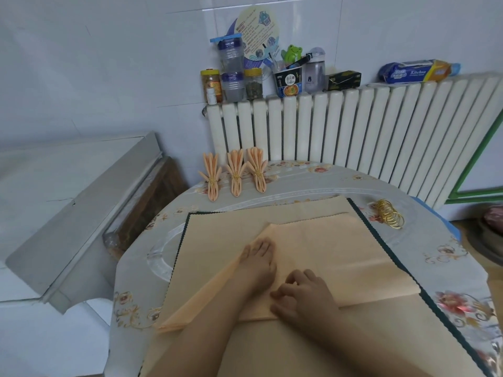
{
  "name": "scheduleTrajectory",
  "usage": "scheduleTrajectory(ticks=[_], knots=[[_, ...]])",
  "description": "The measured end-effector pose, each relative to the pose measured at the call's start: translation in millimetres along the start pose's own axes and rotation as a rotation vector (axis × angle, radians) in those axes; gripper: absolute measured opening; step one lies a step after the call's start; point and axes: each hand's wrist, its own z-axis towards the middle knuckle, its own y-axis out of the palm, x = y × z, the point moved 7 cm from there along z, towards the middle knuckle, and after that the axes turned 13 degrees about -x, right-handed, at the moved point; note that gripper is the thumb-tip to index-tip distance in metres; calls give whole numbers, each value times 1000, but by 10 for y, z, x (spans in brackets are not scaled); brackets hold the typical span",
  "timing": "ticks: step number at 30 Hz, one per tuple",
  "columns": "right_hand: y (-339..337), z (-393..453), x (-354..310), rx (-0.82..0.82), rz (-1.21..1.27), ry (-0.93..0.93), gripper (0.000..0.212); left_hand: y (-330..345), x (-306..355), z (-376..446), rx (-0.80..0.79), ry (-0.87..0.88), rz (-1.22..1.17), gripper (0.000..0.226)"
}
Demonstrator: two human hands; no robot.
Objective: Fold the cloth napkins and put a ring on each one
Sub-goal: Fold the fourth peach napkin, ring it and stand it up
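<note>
A peach cloth napkin (340, 254) lies on a tan mat (217, 235) with a dark scalloped edge, one side folded over into a slanted band at the left. My left hand (258, 265) lies flat with straight fingers on that fold. My right hand (302, 295) rests beside it on the napkin, fingers curled; whether they pinch the cloth is unclear. Three folded napkins with gold rings (235, 174) stand in a row at the far edge. A pile of loose gold rings (389, 213) lies at the right of the mat.
The round table (449, 254) has a flowered cover. A white radiator (353, 131) stands behind it, with jars, bottles and boxes on top. A grey-white cabinet (68, 200) stands at the left.
</note>
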Motion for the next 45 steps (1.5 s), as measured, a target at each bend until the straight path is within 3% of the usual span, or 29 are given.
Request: scheduleTrajectory(ticks=[3, 6, 10, 15, 18, 20, 24, 28, 32, 35, 38, 41, 45], knots=[[34, 52, 42, -152, 51, -18, 65, -82, 46, 183, 7, -18, 4, 54], [12, 96, 65, -183, 78, -47, 70, -112, 46, 245, 52, -29, -13, 55], [39, 166, 103, -282, 87, -72, 42, -80, 18, 267, 107, -51, -30, 55], [-89, 353, 233, -385, 205, -78, 23, -62, 11, 278, 143, -43, -37, 55], [-323, 751, 711, -180, -8, 50, 28, -59, -11, 266, 180, -43, -18, 55], [-437, 995, 1177, -152, -131, 232, 39, -49, -13, 288, 190, -41, -6, 55], [-452, 1277, 1847, -368, -223, 450, 45, -30, -24, 337, 187, -41, 15, 64], [-564, 1424, 2026, -478, -216, 496, 34, -37, -40, 369, 196, -42, 16, 62], [-609, 1411, 1989, -622, -378, 495, 43, -29, -38, 364, 199, -36, 13, 74], [-714, 1338, 1950, -531, -312, 473, 30, -45, -60, 359, 198, -46, 4, 59], [-962, 1139, 1804, -338, -222, 448, 20, -77, -44, 328, 215, -43, -22, 55], [-1160, 797, 1433, -147, -165, 392, 17, -87, -32, 288, 225, -34, -64, 55], [-963, 370, 893, -22, 7, 278, 18, -116, -44, 257, 239, -22, -149, 55]])
